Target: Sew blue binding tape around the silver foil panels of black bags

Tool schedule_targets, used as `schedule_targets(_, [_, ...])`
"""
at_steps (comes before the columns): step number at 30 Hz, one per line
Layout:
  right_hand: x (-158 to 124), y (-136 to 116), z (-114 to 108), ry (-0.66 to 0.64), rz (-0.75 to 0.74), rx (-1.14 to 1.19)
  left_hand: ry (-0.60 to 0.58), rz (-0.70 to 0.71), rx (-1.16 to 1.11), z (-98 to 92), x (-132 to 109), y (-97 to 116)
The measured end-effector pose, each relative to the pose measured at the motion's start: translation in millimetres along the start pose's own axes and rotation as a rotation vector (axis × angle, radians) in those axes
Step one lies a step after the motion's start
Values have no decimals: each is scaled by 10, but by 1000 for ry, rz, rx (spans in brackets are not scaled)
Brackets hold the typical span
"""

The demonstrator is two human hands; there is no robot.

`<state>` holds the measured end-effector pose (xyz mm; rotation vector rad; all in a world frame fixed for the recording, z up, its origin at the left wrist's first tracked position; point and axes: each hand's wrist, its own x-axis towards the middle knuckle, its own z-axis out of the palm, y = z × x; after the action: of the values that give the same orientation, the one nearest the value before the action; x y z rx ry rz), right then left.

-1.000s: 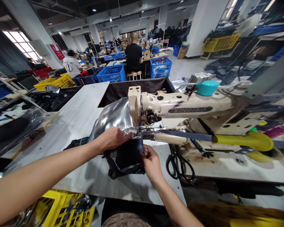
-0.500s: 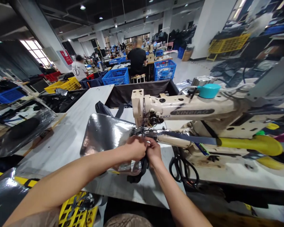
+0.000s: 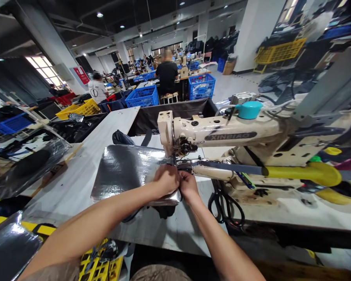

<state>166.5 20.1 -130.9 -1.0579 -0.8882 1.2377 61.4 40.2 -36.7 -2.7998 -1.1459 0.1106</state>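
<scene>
A silver foil-lined bag piece [image 3: 121,166] lies under the head of the cream sewing machine [image 3: 222,130], its right edge at the needle area. My left hand [image 3: 167,180] is closed on that right edge, just in front of the presser foot. Close beside it, my right hand [image 3: 188,184] pinches the same edge from the right; the fingertips of both hands nearly meet. A grey binding strip [image 3: 231,166] runs from a yellow reel [image 3: 304,174] towards the needle. Black fabric [image 3: 165,211] hangs below the foil piece.
Black-handled scissors [image 3: 226,208] lie right of my right hand. A turquoise cup [image 3: 249,110] sits on the machine arm. Below the table's left front is a yellow crate [image 3: 101,265]. Blue crates [image 3: 142,96] and seated people [image 3: 166,74] are beyond the table.
The foil piece has turned slightly and its lower right corner now lies flatter. Both hands stay at its edge by the needle. The view has shifted a little.
</scene>
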Motion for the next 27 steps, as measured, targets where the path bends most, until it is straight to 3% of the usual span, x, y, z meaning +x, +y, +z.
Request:
schedule_targets(3, [106,-14,1,0,-15,-17,-41,-140,-36,-60,101,1])
schedule_targets(8, [-6,-46,-47,-28,-35,-58,-47,-102,-133,-237,40,-48])
schedule_targets(11, [-228,-38,-169,-51,-56,-116,-27,-33,-260,-415,-249,-127])
schedule_targets(14, [-455,29,-310,-36,-164,-346,102,33,-491,-539,-735,-230])
schedule_targets(18, [-592,306,-216,-61,-387,-796,293,7,-722,-468,-1292,-295])
schedule_targets(23, [-636,644,86,-176,-434,-984,369,27,-758,-312,-1479,-248])
schedule_targets(25, [-730,561,37,-205,-401,-1063,396,48,-757,-319,-1574,-253])
schedule_targets(27, [-886,309,-73,-206,-326,-1208,431,68,-753,-323,-1748,-291])
